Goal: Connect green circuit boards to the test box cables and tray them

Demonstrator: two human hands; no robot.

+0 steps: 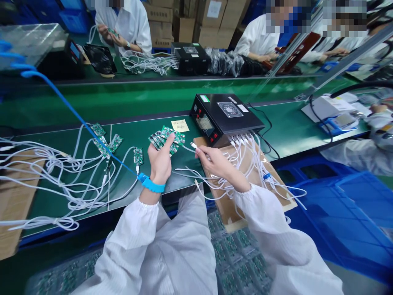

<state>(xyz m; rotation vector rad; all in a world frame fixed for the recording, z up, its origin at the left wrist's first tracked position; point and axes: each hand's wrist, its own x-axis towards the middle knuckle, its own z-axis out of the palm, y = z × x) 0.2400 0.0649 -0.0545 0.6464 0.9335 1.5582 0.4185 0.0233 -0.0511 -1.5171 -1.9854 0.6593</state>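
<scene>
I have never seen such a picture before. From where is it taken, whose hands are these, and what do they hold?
The camera is worn on a person's head and looks forward and down, so the two bare hands belong to that person. The left hand, with a blue strap at its wrist, holds several green circuit boards. The right hand pinches a white cable plug. On the green bench stands a black box with white cables plugged into its side. More boards lie at the left. Beyond, other people sit at another bench.
</scene>
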